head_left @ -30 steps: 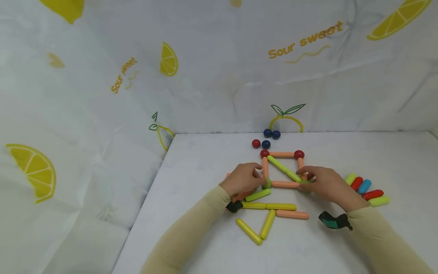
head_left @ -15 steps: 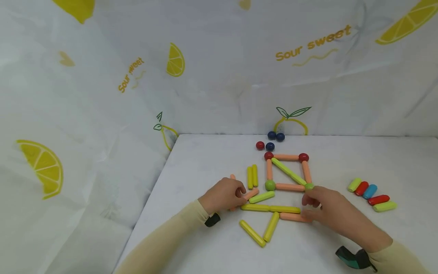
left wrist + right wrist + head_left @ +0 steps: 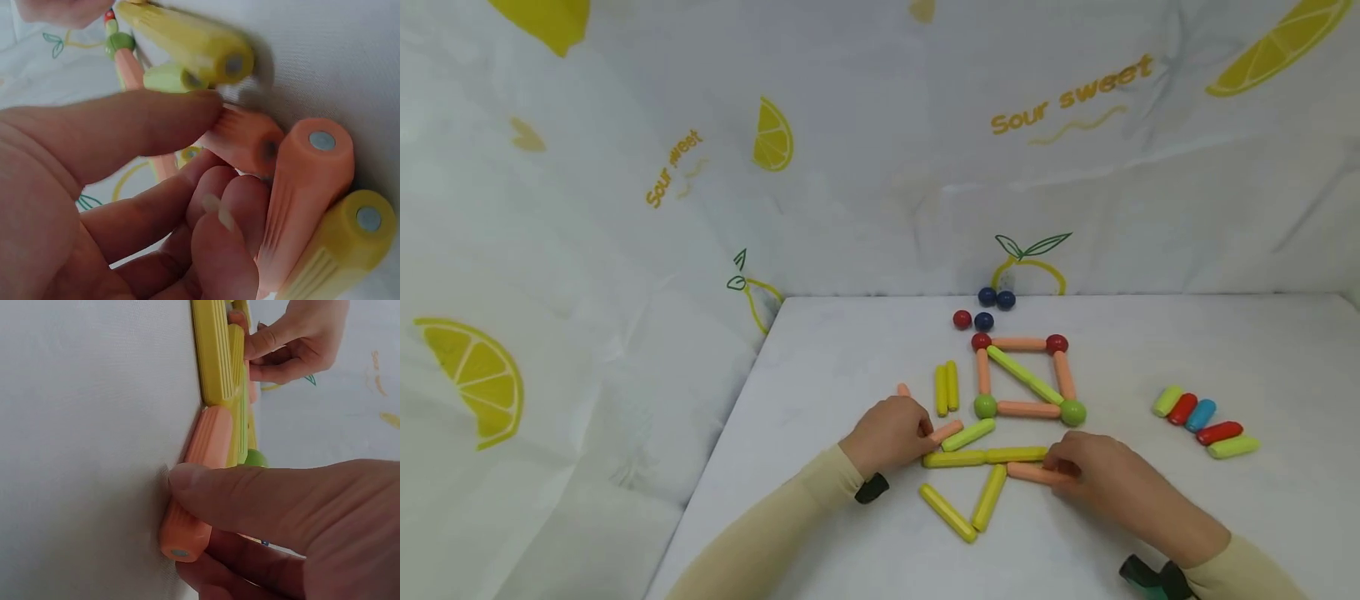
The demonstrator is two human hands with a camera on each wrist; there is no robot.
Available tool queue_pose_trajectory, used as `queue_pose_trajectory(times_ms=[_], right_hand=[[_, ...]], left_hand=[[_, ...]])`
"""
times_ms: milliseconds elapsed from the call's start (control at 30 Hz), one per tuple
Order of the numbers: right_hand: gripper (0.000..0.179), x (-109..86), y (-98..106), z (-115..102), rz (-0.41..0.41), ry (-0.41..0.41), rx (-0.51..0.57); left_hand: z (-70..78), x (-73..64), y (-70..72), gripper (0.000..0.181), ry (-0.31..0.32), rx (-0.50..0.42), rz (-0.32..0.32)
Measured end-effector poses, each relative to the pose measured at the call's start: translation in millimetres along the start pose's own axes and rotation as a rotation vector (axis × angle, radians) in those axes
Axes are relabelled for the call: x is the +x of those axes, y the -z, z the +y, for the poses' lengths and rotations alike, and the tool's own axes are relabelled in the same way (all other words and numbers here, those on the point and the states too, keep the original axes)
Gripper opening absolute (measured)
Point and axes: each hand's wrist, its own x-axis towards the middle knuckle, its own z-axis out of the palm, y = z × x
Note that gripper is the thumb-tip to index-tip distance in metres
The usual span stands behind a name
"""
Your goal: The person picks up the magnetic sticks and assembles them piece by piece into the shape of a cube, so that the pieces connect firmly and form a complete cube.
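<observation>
My left hand (image 3: 887, 437) pinches a short salmon magnetic rod (image 3: 947, 431) between thumb and fingers. In the left wrist view a metal disc shows in the end of that salmon rod (image 3: 247, 137). Another salmon rod (image 3: 312, 181) and a yellow rod (image 3: 350, 244) lie beside those fingers. My right hand (image 3: 1112, 483) pinches the right end of a second salmon rod (image 3: 1028, 472), thumb on top in the right wrist view. That rod's far end touches the yellow rods (image 3: 212, 350). A lime rod (image 3: 968, 435) lies between the hands.
Behind the hands lies a square of salmon rods with red balls (image 3: 1057, 343), green balls (image 3: 1072, 412) and a lime diagonal (image 3: 1024, 375). Two yellow rods (image 3: 942, 392) stand left of it. Several coloured rods (image 3: 1201, 414) lie right. Blue balls (image 3: 984, 321) sit at the back.
Both hands have left the square's green balls and come nearer. The left moved to the salmon rod at left; the right came down onto the right-hand salmon rod and took hold.
</observation>
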Motion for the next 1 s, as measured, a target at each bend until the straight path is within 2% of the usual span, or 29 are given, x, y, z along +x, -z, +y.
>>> queue_pose_trajectory(times_ms=[133,233,300,400,500,600,767,900,1000], right_hand=[[0.02,-1.5,0,0,-0.015,-0.007,0.007],[0.019,-3.2,3,0,-0.015,-0.005,0.019],[0.018,-4.6,6,0,-0.014,0.007,0.033],[0.018,-6.3,11,2,-0.005,0.043,0.07],[0.016,-4.9,18,3,0.019,0.091,0.123],[0.02,1.5,28,6,0.048,0.121,0.18],[0.037,21.0,45,13,0.107,0.118,0.238],[0.038,43.1,59,24,0.168,0.084,0.284],[0.039,60.2,68,33,0.216,0.071,0.306]], left_hand=[[-0.4,-1.7,-1.5,0.03,-0.024,-0.018,0.036],[-0.7,-0.9,-1.9,0.04,-0.062,-0.068,0.09],[-1.3,0.7,-2.4,0.04,-0.08,-0.109,0.107],[-1.9,4.4,-2.0,0.033,-0.086,-0.142,0.102],[-1.2,8.7,1.2,0.02,-0.061,-0.201,0.055],[0.2,15.9,5.8,0.019,-0.045,-0.257,0.028],[7.1,35.2,13.5,0.023,-0.028,-0.357,0.039],[13.8,58.7,19.7,0.023,-0.021,-0.407,0.058],[17.3,78.3,24.9,0.025,-0.011,-0.407,0.092]])
